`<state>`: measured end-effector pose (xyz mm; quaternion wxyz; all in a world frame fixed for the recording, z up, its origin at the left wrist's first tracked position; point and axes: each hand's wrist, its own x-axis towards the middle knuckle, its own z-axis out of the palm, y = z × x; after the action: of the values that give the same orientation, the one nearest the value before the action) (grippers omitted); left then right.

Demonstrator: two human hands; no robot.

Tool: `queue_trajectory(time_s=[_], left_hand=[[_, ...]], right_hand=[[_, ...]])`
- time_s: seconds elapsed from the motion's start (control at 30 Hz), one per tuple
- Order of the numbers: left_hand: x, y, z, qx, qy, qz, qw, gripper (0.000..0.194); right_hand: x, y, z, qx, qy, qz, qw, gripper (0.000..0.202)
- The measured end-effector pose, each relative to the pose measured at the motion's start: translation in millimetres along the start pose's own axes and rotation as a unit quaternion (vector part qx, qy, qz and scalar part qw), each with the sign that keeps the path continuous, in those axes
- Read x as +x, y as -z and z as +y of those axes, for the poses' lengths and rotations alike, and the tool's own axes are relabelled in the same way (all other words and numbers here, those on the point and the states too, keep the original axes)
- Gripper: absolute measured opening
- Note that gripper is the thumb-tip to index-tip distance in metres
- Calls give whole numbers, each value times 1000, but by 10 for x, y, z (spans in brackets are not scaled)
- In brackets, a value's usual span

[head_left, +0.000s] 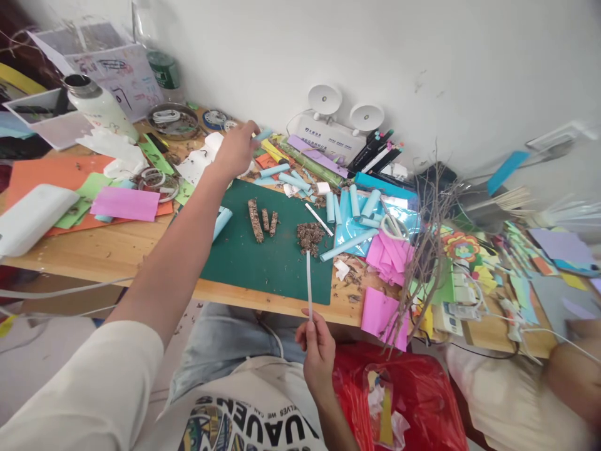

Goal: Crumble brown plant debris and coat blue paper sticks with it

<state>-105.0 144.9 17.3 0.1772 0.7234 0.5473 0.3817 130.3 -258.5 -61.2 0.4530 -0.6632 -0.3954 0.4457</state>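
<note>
Across the view from left to right runs a cluttered wooden table (113, 254), with a green mat (272, 260) lying near its middle edge. To the right of the mat stands a bundle of dry twigs (429, 250). The two hands are well apart. On the far side, beyond the mat, the left hand (240, 150) has its fingers closed on what looks like a blue tube (263, 134), above the litter of paper. On the near side, just off the table edge, the right hand (315, 344) pinches a thin white stick (309, 282) by its near end; the far end meets the near side of a crumbly brown clump (310, 237) on the mat, though whether it presses in, I cannot tell. Left of the clump lie three brown rods (255, 220), one longer than the others. More tubes are scattered at the far and right sides. The step in hand appears to be picking a tube with one hand while the stick is kept ready. Such a move seems to call for a light pinch, since the tube could dent, and a steady stick.
</note>
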Motion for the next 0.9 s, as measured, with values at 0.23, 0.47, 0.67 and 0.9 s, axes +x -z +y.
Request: queue_trajectory(time_s=[0.23,0.47,0.67,0.9], left_hand=[[278,-63,-197,131,77,-39,988,34],[50,-648,228,210,65,-184,958,30],[24,-781,227,167,113,-170,964,24],[-143,-448,515,-289,248,-19,924,21]], right_hand=[[-26,-3,24,-8,-13,-1,1000,36],[31,-50,2,-10,-13,-1,1000,36],[48,-16,0,-20,-14,2,1000,38],[146,-3,-155,-97,45,39,993,32]])
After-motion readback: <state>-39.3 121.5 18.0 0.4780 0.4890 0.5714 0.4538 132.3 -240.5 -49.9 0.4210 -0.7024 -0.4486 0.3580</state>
